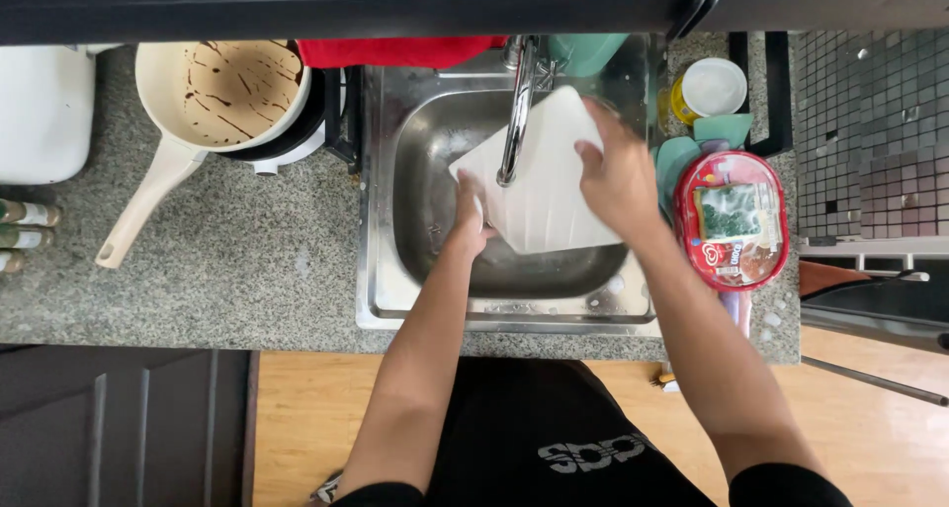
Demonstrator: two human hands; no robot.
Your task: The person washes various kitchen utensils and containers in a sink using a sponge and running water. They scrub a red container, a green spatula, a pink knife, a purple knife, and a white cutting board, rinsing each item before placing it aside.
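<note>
Right hand [618, 176]: closed over the far right edge of a white rectangular plastic board with shallow ribs [554, 176], fingers curled over its rim, apparently to steady it on a tilt. Left hand [472, 215]: pressed against the board's near left corner, fingers bent round the edge; whether it also holds a cloth or sponge cannot be told. Board: held aslant over the basin of the stainless steel sink [395, 270], directly beneath the curved chrome tap [518, 107], a position that would let water run off into the basin. Sink: set into the speckled grey granite bench [227, 260], toward its right half. Left of the sink, at the bench's back edge: a cream long-handled saucepan [213, 102] streaked with brown residue, resting over a white round appliance, handle pointing toward the front. Far left edge: a white rounded container [40, 112]. Right of the sink: a red oval lidded plastic tub [732, 220], with a pale round lid [714, 87] behind it at the back edge.
</note>
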